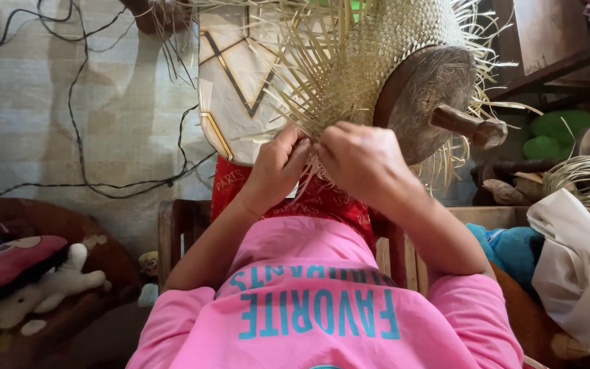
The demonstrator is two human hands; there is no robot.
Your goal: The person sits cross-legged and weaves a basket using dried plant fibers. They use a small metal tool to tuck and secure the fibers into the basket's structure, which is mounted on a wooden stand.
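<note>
Centrally: woven straw piece (377,61), pale, hat-shaped, seated over a dark rounded wooden block (428,102) with a stub handle (469,126) projecting to the right. The weave is close on the crown; the lower edge is unfinished, with many loose straw strips (295,82) fanning out left and downward.

Left hand (278,167): fingers curled narrow, pinching strips at the working edge. Right hand (363,160): closed likewise on the strips, knuckles up, touching the left hand. Exactly which strands each holds cannot be told, since the fingers hide them.

Risks, as judged:
- thin strips appear brittle; a sharp bend at the pinch could crack or split one;
- loose ends lie crossed, so a wrong strand may be taken up and the pattern broken;
- a hard pull could shift the piece on the block and slacken the weave;
- sharp strip edges may cut a fingertip.

Surroundings: pink shirt (322,307); red cloth (322,201) beneath the hands; wooden chair (172,232); coil of straw (585,178) at right; white cloth (575,266); blue soft toy (513,249); black cables (83,150) across the floor; cushion and plush toy (49,280) at lower left.
</note>
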